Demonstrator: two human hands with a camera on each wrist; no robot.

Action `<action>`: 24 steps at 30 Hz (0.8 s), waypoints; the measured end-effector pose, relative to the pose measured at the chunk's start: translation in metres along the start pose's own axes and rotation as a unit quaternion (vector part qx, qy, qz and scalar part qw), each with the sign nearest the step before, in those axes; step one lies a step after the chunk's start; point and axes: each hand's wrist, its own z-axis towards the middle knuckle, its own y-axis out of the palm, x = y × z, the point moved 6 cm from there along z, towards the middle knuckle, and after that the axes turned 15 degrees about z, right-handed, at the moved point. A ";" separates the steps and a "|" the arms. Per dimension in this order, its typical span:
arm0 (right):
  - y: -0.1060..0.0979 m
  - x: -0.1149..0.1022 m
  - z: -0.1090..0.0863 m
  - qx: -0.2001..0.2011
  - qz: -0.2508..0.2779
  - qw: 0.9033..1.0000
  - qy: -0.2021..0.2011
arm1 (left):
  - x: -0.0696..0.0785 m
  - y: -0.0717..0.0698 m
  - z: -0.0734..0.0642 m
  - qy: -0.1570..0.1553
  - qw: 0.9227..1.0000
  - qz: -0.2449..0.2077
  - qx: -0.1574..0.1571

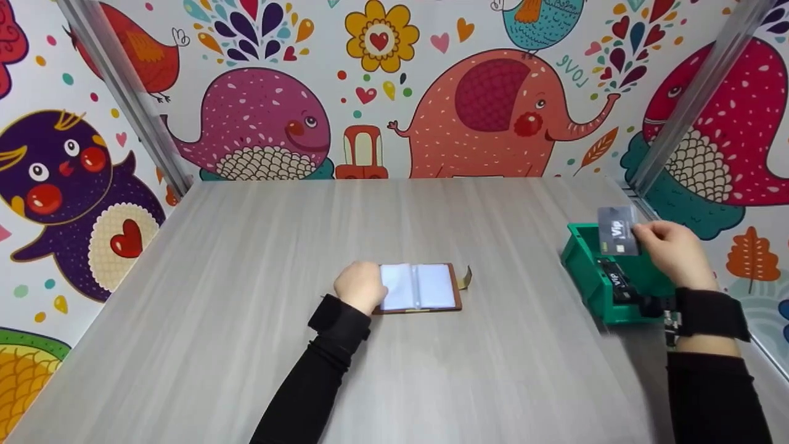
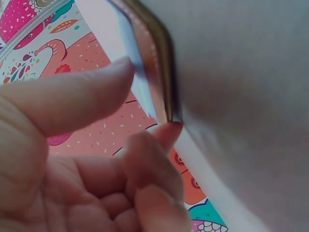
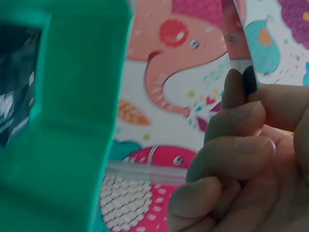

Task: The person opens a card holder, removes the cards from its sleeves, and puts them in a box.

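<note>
A small brown card holder lies open on the table, showing clear sleeves on both sides and a strap with a snap at its right. My left hand pinches its left edge, the thumb on the sleeves and a finger at the cover's edge. Over at the right, my right hand holds a grey VIP card upright between thumb and forefinger, above a green bin. From the right wrist the card appears nearly edge-on. Inside the bin lie black VIP cards; how many is unclear.
The bin stands near the right edge of the pale wood-grain table. Walls printed with cartoon animals rise behind and at both sides, with metal posts at the corners.
</note>
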 end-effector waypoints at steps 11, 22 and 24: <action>-0.004 0.023 0.002 -0.015 -0.011 1.000 0.019 | -0.001 0.002 0.000 -0.004 1.000 0.005 0.005; -0.005 0.028 -0.001 -0.016 -0.065 0.997 0.043 | 0.001 0.002 0.000 -0.006 1.000 0.008 -0.004; -0.005 0.026 -0.001 -0.011 -0.069 0.997 0.038 | 0.001 0.002 0.000 -0.003 1.000 0.008 0.000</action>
